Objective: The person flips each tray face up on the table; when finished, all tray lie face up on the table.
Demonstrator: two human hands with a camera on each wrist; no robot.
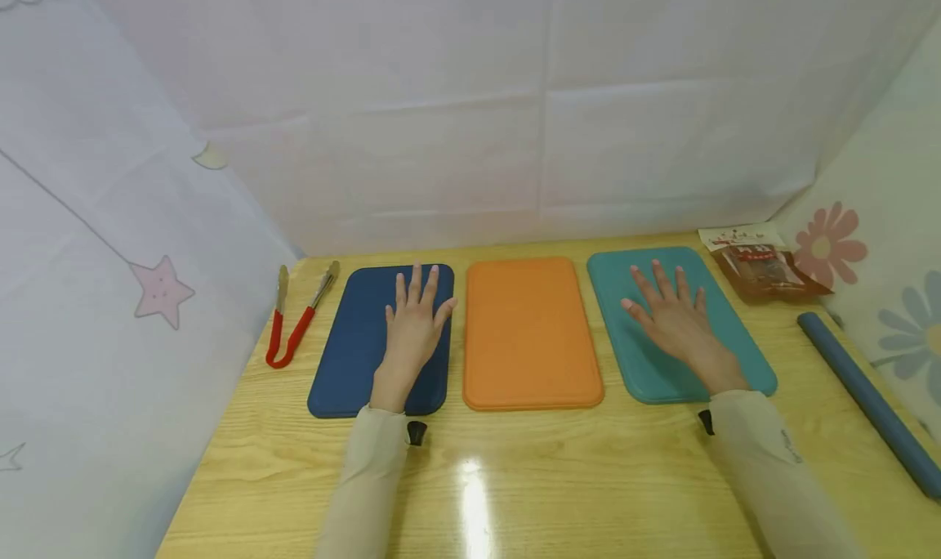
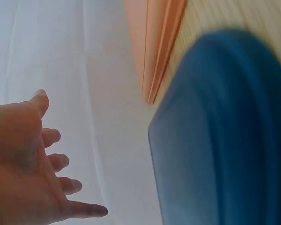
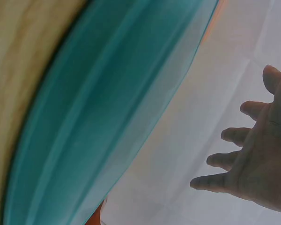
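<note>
My left hand (image 1: pixel 413 330) hovers over a dark blue board (image 1: pixel 353 338), palm down with fingers spread. A gap shows between that hand (image 2: pixel 28 164) and the blue board (image 2: pixel 187 154) in the left wrist view. Over a teal board (image 1: pixel 617 289) is my right hand (image 1: pixel 676 324), its fingers also spread and straight. The right wrist view shows this hand (image 3: pixel 257 145) apart from the teal board (image 3: pixel 93 108). Between the two lies an orange board (image 1: pixel 529 334), with neither hand on it. Both hands hold nothing.
Red-handled tongs (image 1: pixel 294 322) lie spread at the left. A packaged brown food bag (image 1: pixel 764 269) sits at the back right corner, and a blue-grey rod (image 1: pixel 867 400) runs along the right edge. Fabric walls (image 1: pixel 441 134) border the wooden table (image 1: pixel 559 477).
</note>
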